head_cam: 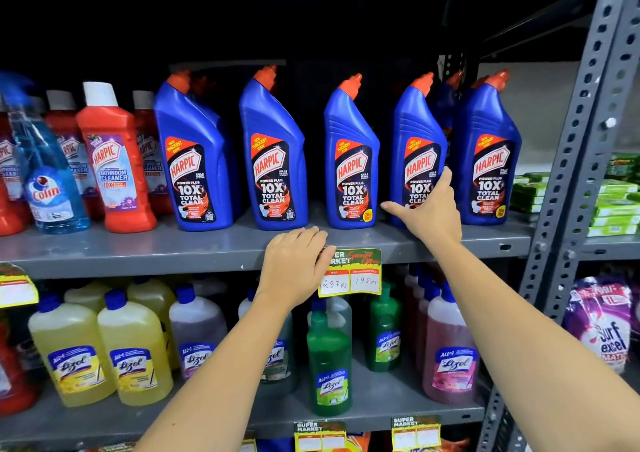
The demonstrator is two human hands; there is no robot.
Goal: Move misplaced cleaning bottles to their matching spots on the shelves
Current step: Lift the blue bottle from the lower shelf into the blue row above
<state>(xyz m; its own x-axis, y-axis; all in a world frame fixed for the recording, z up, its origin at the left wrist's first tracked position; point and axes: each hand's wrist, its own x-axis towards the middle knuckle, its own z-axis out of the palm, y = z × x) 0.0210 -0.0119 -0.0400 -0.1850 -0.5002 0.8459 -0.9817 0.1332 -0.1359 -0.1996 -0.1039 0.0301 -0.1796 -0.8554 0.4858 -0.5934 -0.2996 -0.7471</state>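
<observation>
Beside the right hand [429, 209], blue Harpic bottles [277, 153] crowd (upright) close.

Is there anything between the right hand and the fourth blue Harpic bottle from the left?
Nothing visible. The right hand is open and already at the front of that bottle, fingers on its label. The left hand rests apart on the shelf edge, beside the price tag.

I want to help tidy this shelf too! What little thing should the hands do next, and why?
Probably close the right hand around the fourth blue Harpic bottle. Its open fingers already touch that bottle's label, no grip yet, while the left hand rests on the shelf edge. Whether that bottle is misplaced isn't clear.
</observation>
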